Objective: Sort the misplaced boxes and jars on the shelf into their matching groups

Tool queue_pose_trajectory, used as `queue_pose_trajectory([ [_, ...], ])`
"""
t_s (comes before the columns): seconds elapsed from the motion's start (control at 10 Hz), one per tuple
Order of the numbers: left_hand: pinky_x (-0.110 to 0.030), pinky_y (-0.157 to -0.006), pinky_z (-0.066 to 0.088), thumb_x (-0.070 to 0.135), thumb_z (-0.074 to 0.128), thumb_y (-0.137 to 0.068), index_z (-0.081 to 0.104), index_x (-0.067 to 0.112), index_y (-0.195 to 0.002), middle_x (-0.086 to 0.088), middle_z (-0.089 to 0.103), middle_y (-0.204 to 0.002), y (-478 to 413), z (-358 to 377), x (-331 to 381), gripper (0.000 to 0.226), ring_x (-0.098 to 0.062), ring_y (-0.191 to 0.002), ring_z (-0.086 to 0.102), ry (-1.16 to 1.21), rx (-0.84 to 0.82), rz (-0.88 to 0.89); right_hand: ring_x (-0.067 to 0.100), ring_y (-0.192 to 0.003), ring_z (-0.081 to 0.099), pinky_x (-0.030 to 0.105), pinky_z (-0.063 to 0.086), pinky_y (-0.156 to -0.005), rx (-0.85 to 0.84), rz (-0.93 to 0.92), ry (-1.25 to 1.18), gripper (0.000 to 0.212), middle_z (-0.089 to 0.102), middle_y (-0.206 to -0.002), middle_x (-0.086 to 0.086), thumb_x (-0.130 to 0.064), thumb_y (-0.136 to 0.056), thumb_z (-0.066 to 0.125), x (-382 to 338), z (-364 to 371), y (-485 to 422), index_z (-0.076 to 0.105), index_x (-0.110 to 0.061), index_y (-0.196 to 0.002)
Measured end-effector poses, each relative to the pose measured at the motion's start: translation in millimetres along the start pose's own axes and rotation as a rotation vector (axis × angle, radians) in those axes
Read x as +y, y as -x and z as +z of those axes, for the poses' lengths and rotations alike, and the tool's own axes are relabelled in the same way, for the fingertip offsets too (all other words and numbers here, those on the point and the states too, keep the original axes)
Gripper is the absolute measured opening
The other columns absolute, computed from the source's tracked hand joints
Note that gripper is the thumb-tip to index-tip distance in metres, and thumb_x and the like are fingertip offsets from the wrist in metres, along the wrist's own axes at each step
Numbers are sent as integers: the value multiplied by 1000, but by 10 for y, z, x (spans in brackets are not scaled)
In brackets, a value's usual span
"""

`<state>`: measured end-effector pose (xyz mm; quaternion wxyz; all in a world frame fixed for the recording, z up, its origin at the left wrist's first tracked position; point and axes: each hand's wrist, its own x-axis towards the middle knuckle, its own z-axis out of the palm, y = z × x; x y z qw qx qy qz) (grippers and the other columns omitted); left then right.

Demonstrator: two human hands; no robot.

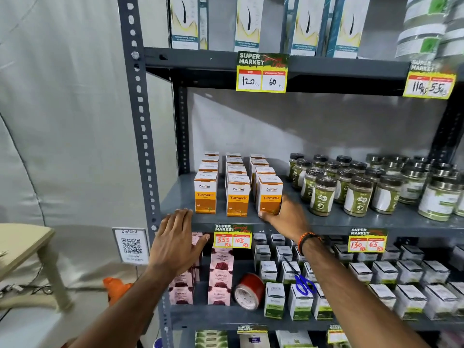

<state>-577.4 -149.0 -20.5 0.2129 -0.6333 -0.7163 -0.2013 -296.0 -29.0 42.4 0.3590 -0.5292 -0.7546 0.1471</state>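
Note:
Three rows of orange-and-white Turmeric boxes [238, 194] stand on the middle shelf [351, 222]. My right hand [288, 217] grips the front box of the right row [270, 197] at its lower right side, thumb under its front edge. My left hand [175, 244] hovers flat with fingers spread in front of the shelf's left front edge, holding nothing. Green-labelled jars with dark lids [356, 189] fill the right half of the same shelf.
On the shelf below lie pink Gulkand boxes [221, 280], a red tape roll [249, 291], blue-handled scissors [303, 285] and white-green boxes [381, 285]. Tall white boxes [248, 21] stand on the top shelf. Price tags [261, 72] hang from shelf edges. A beige table [22, 244] stands at left.

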Motion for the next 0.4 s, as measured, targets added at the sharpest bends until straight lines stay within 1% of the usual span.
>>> queue_pose_trajectory([
  [0.1,-50,-122,25,77,19,-94,39,5,-150,-16,46,-152,0,14,10,93,-32,-143,39,13,-1,-4,16,-93,71,34,59,-82,31,-3,34,47,74,-103,-7,-51,-82,82,-25,45,26,65,-22,-114],
  [0.2,-52,-123,24,77,18,-94,37,5,-152,-16,44,-155,3,15,25,94,-33,-145,37,19,-11,-11,15,-89,71,37,60,-80,66,22,63,46,73,-98,-8,-56,-81,80,-75,36,54,65,-24,-110],
  [0.3,-50,-124,21,77,18,-94,35,6,-153,-15,42,-156,4,32,19,95,-32,-147,35,20,-16,-14,14,-84,71,36,61,-76,87,19,55,44,72,-93,-9,-57,-81,78,-60,76,67,64,-23,-105],
  [0.4,-50,-124,21,77,20,-94,35,6,-153,-15,43,-156,1,30,9,94,-31,-146,35,36,-21,-21,15,-86,72,33,59,-75,89,19,49,45,71,-94,-8,-56,-81,79,-73,72,71,63,-21,-106],
])
